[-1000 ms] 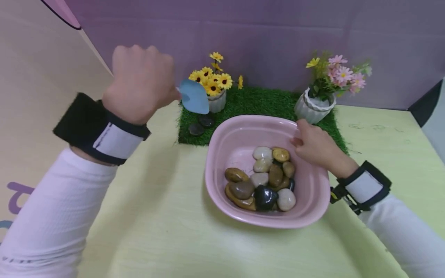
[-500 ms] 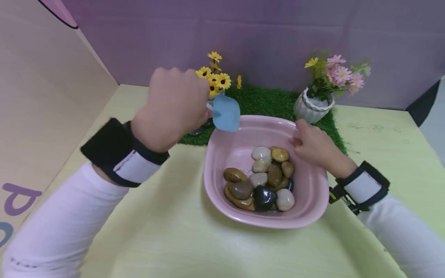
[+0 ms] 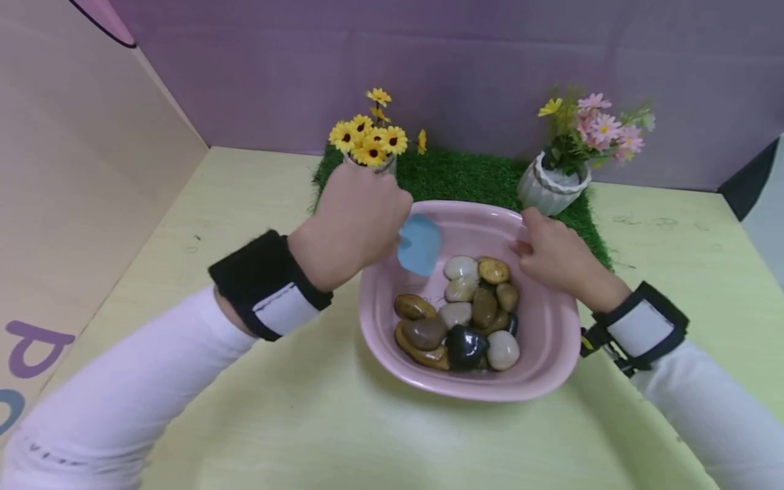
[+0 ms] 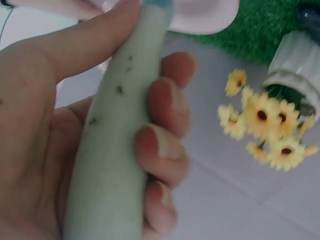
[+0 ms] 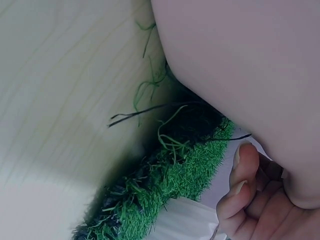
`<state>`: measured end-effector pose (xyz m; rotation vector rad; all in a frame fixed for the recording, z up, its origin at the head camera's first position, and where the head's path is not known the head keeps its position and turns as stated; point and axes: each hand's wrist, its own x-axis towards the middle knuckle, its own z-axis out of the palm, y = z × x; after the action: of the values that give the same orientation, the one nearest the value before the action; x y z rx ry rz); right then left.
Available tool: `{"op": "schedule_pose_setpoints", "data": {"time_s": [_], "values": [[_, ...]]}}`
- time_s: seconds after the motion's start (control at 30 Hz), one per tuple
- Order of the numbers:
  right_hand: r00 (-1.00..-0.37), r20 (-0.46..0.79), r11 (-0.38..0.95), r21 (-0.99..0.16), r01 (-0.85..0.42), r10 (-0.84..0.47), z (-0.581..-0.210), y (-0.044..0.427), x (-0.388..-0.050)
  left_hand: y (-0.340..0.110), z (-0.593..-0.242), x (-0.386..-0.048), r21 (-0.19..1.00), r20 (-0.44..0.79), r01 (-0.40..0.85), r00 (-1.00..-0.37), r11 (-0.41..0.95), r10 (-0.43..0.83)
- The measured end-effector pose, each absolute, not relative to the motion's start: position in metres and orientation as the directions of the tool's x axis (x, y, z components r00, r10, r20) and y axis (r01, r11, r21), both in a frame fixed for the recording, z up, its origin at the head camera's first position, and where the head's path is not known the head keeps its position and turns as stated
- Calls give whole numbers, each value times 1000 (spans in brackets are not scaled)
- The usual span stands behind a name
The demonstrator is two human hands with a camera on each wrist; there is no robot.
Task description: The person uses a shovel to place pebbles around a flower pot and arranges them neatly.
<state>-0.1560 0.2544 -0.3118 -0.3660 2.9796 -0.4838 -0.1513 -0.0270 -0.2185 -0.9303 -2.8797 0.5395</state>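
In the head view a pink basin (image 3: 468,393) holds several wet stones (image 3: 467,347) in white, brown and black. My left hand (image 3: 355,224) is over the basin's left rim, gripping a tool whose blue blade (image 3: 419,245) hangs inside, above and left of the stones. The left wrist view shows my fingers (image 4: 162,150) wrapped round its pale green handle (image 4: 112,125). My right hand (image 3: 560,258) grips the basin's right back rim, thumb on the inner side; in the right wrist view its curled fingers (image 5: 240,200) are by the basin's outer wall (image 5: 240,60).
Behind the basin lies a green grass mat (image 3: 462,177). A white pot with yellow flowers (image 3: 370,146) stands behind my left hand, and a white pot (image 3: 548,187) with pink flowers (image 3: 603,129) behind my right. A purple wall (image 3: 465,82) closes the back of the table (image 3: 275,408).
My left hand has moved right and down, bringing the blue blade from beside the yellow flowers to inside the basin. My right hand and the stones look the same.
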Motion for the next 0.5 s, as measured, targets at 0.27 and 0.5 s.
{"op": "schedule_pose_setpoints", "data": {"time_s": [0.27, 0.5], "values": [[-966, -68, 921, -325, -214, -249, -312, 255, -157, -20, -242, -161, -304, -32, 650, -738, 697, 674], [-964, -74, 919, -329, -216, -254, -311, 255, -157, -17, -262, -165, -386, 79, 662, -670, 642, 738]]}}
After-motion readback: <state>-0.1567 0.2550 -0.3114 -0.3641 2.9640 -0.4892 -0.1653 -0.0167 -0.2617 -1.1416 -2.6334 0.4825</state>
